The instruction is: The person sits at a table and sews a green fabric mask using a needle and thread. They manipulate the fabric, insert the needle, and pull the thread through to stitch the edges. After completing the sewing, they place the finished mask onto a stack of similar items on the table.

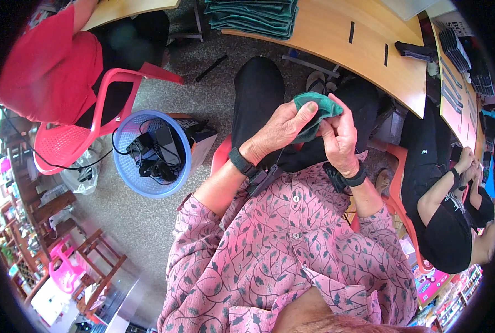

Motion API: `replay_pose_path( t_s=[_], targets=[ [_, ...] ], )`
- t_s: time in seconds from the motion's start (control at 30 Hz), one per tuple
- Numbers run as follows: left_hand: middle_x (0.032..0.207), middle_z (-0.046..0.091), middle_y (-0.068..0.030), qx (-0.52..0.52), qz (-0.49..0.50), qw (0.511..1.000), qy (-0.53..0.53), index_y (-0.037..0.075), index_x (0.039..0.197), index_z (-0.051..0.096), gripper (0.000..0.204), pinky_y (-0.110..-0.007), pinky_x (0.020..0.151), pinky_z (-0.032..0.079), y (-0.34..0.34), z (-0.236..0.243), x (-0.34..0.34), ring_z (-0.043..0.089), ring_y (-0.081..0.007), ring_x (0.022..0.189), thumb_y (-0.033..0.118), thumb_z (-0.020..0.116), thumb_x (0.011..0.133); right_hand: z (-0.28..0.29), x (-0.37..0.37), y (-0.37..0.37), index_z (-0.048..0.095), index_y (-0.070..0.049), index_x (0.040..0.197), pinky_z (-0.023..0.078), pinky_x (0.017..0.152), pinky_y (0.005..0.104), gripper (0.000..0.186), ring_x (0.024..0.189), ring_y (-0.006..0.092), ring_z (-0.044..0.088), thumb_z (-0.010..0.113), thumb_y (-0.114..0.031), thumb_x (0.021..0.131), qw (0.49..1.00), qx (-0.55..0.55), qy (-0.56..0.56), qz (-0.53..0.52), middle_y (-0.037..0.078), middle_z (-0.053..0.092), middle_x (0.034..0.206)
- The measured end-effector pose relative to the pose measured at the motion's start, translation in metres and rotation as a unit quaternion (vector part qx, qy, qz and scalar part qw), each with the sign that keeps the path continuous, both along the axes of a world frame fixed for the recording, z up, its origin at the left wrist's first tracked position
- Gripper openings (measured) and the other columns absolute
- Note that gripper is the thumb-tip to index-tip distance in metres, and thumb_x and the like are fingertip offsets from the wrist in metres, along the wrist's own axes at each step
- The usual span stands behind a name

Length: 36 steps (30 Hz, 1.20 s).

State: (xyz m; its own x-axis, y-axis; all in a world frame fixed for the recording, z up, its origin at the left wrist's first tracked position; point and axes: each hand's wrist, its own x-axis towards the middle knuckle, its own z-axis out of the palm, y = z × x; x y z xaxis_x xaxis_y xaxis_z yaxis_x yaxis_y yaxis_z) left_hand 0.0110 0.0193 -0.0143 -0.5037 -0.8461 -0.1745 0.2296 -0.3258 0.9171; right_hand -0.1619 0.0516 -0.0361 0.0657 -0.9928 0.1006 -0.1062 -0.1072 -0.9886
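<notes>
A piece of dark green cloth [314, 114] is held up between my two hands, above my lap. My left hand [285, 126] grips its left side, with the thumb lying over the fabric. On the other side, my right hand [339, 139] pinches the cloth's right edge between thumb and fingers. Parts of the fabric are folded over, and some fingers are hidden behind it. Beyond my hands, a stack of folded green cloths [251, 18] lies at the far edge of a wooden table.
A blue plastic basket [124, 176] with black chargers and cables stands on the floor at left, beside a cardboard box [203, 147]. A person in red [58, 72] sits by a red chair [64, 147]. Another person in black [447, 233] works at right. The wooden table [325, 28] lies ahead.
</notes>
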Motion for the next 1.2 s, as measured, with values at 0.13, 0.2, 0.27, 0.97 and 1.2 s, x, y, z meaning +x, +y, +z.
replay_pose_path(
  t_s=[0.13, 0.2, 0.27, 0.97, 1.2],
  targets=[
    [0.096, 0.063, -0.0014, -0.052, -0.006, 0.998, -0.033, 0.006, 0.123, 0.057, 0.047, -0.025, 0.074, 0.050, 0.000, -0.008, 0.000, 0.060, -0.0084, 0.083, 0.046, 0.044, 0.103, 0.004, -0.001, 0.001, 0.039, 0.000, 0.140, 0.052, 0.070, 0.0239, 0.048, 0.078, 0.0087, 0.063, 0.053, 0.007, 0.094, 1.000, -0.015, 0.008, 0.009, 0.007, 0.068, 0.095],
    [0.102, 0.063, -0.0021, -0.095, 0.063, 0.992, -0.051, 0.006, 0.125, 0.056, 0.046, -0.026, 0.082, 0.049, 0.002, -0.009, -0.005, 0.058, -0.0087, 0.091, 0.044, 0.046, 0.103, 0.002, 0.000, 0.000, 0.042, 0.000, 0.138, 0.052, 0.070, 0.0236, 0.045, 0.079, 0.0084, 0.063, 0.054, 0.006, 0.094, 1.000, -0.022, 0.011, 0.012, 0.007, 0.068, 0.095],
    [0.107, 0.063, -0.0025, -0.103, 0.095, 0.989, -0.048, 0.006, 0.128, 0.055, 0.045, -0.027, 0.089, 0.047, 0.003, -0.009, -0.006, 0.056, -0.0089, 0.099, 0.041, 0.048, 0.102, 0.001, 0.000, -0.001, 0.045, 0.000, 0.135, 0.052, 0.070, 0.0233, 0.042, 0.079, 0.0080, 0.062, 0.054, 0.006, 0.094, 0.999, -0.036, 0.029, 0.013, 0.007, 0.068, 0.094],
    [0.116, 0.065, -0.0036, 0.013, 0.081, 0.995, 0.050, 0.002, 0.131, 0.057, 0.035, -0.028, 0.097, 0.045, 0.000, -0.007, 0.004, 0.057, -0.0096, 0.108, 0.021, 0.053, 0.102, 0.002, -0.003, -0.005, 0.048, 0.000, 0.130, 0.052, 0.066, 0.0229, 0.037, 0.073, 0.0076, 0.062, 0.055, 0.005, 0.094, 0.998, -0.033, 0.050, -0.024, 0.004, 0.067, 0.088],
    [0.085, 0.065, 0.0035, -0.036, 0.080, 0.996, 0.000, 0.002, 0.115, 0.064, 0.025, -0.022, 0.067, 0.049, 0.004, -0.026, -0.001, 0.058, -0.0050, 0.077, 0.020, 0.055, 0.101, 0.003, -0.002, -0.002, 0.050, 0.000, 0.127, 0.050, 0.067, 0.0219, 0.032, 0.073, 0.0073, 0.060, 0.057, 0.002, 0.095, 0.998, -0.032, 0.028, -0.046, 0.002, 0.065, 0.088]
  ],
)
